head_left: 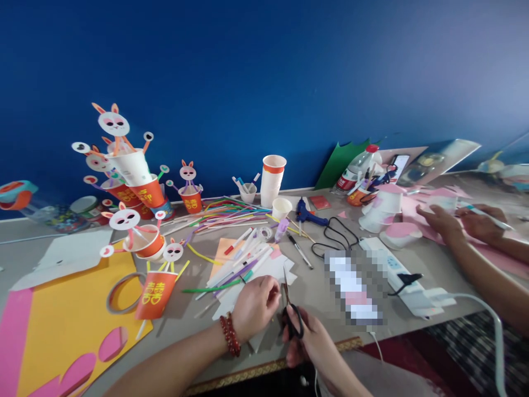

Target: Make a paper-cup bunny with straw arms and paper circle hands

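Observation:
My right hand (309, 337) is closed around the black handles of a pair of scissors (295, 320), its blades pointing away from me over the table. Just left of the blades, my left hand (257, 309) is closed with the fingers curled in; whatever it pinches, if anything, is too small to tell. A beaded bracelet (230, 333) circles that wrist. Beyond the left hand lie white markers (248, 263), a green stick (210, 289) and pieces of white paper (225, 303). A red paper cup (156, 295) with a rabbit face stands to the left.
More rabbit cups (151, 190) are stacked at the back left, behind yellow card (78, 309) and a tape roll (113, 295). A blue glue gun (312, 214), a pixelated phone (353, 286) and a power strip (392, 270) lie rightward. Another person's hands (444, 223) work at far right.

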Tool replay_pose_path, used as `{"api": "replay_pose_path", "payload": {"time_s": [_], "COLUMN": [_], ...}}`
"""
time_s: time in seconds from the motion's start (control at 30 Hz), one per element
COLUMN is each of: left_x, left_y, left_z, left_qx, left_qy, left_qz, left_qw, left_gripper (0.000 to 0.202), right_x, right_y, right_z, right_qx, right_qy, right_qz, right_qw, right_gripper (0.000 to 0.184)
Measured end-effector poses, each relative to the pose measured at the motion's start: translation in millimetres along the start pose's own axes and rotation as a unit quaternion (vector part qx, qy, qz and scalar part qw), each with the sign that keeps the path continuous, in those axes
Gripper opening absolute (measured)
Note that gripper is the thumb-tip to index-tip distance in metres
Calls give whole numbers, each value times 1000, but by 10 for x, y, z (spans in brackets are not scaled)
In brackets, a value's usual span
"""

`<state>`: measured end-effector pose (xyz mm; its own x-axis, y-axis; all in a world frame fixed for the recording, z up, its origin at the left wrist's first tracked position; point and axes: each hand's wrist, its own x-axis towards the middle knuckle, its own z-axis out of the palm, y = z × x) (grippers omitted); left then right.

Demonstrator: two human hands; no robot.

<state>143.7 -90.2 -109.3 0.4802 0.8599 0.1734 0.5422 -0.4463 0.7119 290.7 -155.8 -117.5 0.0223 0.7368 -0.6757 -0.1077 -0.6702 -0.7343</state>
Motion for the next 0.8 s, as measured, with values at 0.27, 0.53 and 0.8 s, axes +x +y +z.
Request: {"api": "replay_pose_path", "payload": {"time_s": [0.27, 0.53, 0.8], "left_x": [5, 27, 11], "left_y": [-7, -4, -12], "left_z": [28, 8, 39], "left_qx": [-8, -11, -9], "left_qy": [2, -2, 0], "left_qz": [-7, -7, -10], "left_qw": [1000, 1000, 1000], "left_gripper": [10, 10, 11], "right_x": [-26, 30, 42], "right_y": [-7, -51, -27], "right_z": [50, 41, 83], "right_qx": [-20, 50, 41], "right_qy": [10, 4, 7], "right_qz": [-7, 5, -19], "right_qw": [1000, 999, 999], "right_gripper": [56, 58, 59]}}
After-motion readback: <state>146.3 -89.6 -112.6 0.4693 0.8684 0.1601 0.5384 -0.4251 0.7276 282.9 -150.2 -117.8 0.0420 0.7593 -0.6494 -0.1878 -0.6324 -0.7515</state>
